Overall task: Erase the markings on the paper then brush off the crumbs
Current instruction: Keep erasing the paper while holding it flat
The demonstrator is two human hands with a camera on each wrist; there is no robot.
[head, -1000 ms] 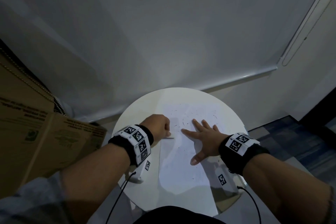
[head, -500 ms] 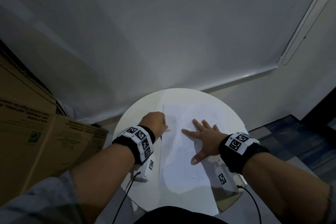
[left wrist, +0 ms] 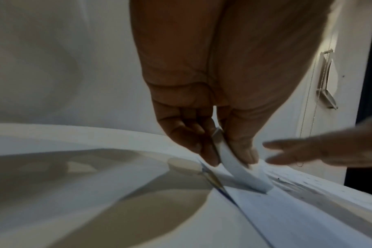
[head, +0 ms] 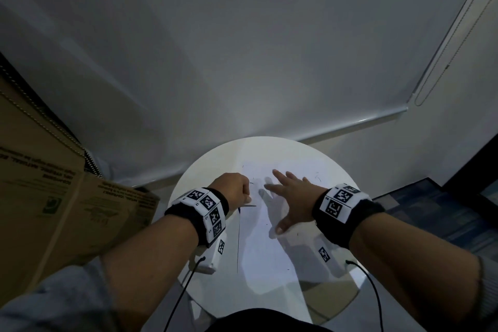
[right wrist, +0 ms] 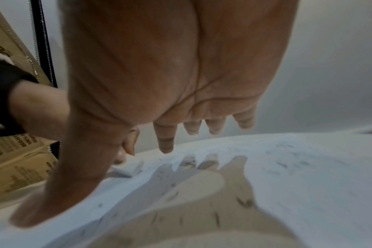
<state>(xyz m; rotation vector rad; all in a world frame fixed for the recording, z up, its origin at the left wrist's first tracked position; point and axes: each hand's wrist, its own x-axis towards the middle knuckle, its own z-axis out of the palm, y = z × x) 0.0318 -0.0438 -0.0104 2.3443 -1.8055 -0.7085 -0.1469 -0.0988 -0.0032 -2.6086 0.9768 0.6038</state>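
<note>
The left hand (left wrist: 204, 117) is pinching the eraser (left wrist: 240, 166) at the paper's (head: 266, 250) 9 o'clock edge while the right hand (head: 291, 197), fingers spread flat, is bracing it mid-worktop (head: 336, 170); short, light strokes should avoid creasing.

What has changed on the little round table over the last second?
The right hand has lifted off the paper, fingers spread, hovering above its shadow. The left hand drifted toward the sheet's left edge, and some dark crumbs near it are gone. Unchanged: the left hand pinches the white eraser; paper and table stay put.
</note>
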